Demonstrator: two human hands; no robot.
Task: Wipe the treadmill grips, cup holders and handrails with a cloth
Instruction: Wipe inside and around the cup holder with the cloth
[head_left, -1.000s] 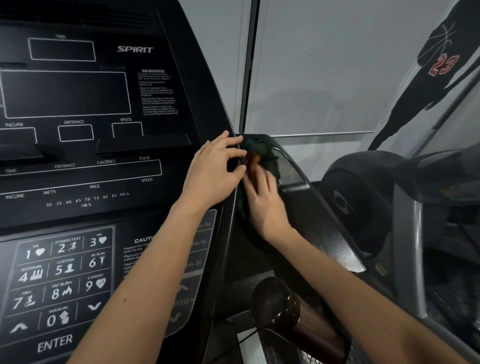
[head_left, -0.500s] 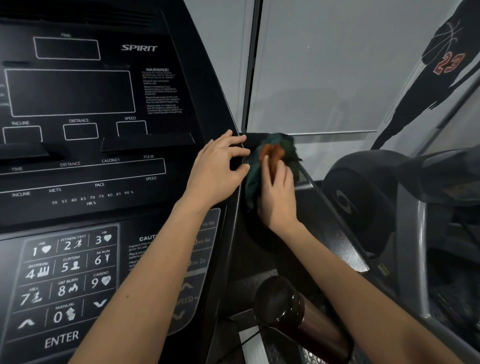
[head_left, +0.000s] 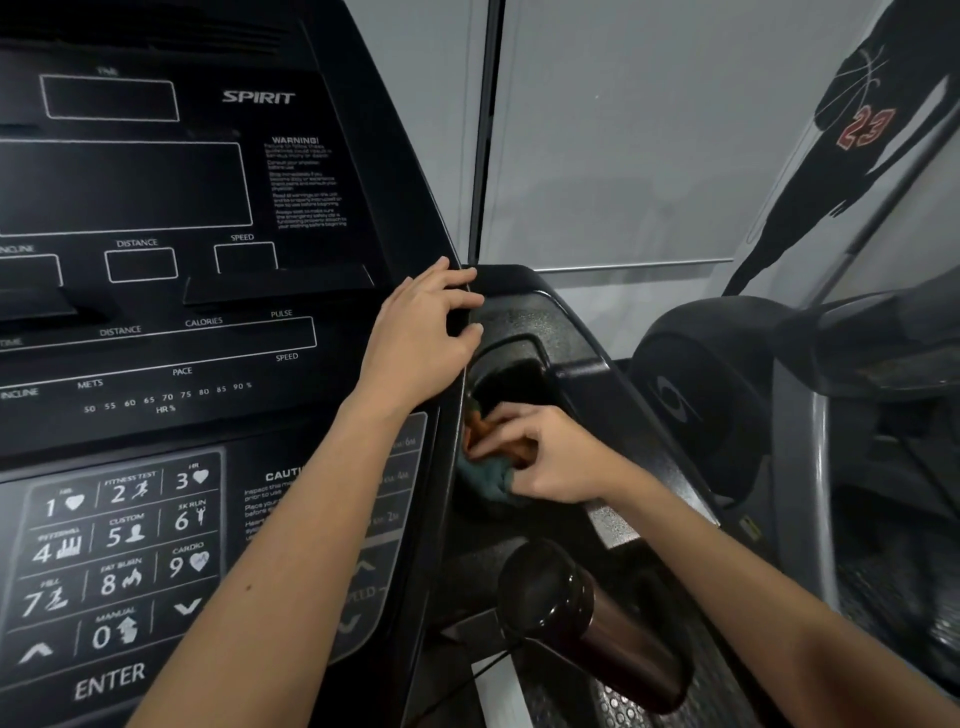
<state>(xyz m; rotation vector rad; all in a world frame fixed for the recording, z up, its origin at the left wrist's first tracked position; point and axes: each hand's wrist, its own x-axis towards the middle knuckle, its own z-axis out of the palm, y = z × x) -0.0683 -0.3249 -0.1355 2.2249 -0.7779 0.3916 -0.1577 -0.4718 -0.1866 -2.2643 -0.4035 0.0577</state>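
We see the left hand (head_left: 421, 338) lying on the right edge of the treadmill console (head_left: 156, 260), palm down. Its fingers (head_left: 457, 291) are straight and slightly spread, the tips reaching over the edge toward the side housing. The thumb points the same way, just below them. This hand holds nothing.

The right hand (head_left: 545, 452) is lower and to the right, down in the cup holder (head_left: 519, 358), the dark recess set in the housing just beside the console's right edge. Its fingers (head_left: 498, 415) are curled and pinch the cloth (head_left: 488, 480). The cloth is bunched up, teal with an orange-brown part showing under the fingertips. It sits at the near end of the recess, touching the console's side wall. The far end of the recess is bare and looks glossy black.

Nearer to us, below the right forearm, a dark glossy cylinder (head_left: 587, 618) lies tilted. We cannot tell whether it is a grip or a bottle.

At the console's lower left corner is the keypad (head_left: 119, 561), with keys 0 to 9 and ENTER. The word SPIRIT is printed near the top.

To the right, well apart from both hands, stands a neighbouring machine (head_left: 701, 395) with a grey upright. On the wall behind it is a black wall figure (head_left: 862, 130) bearing a red 23.
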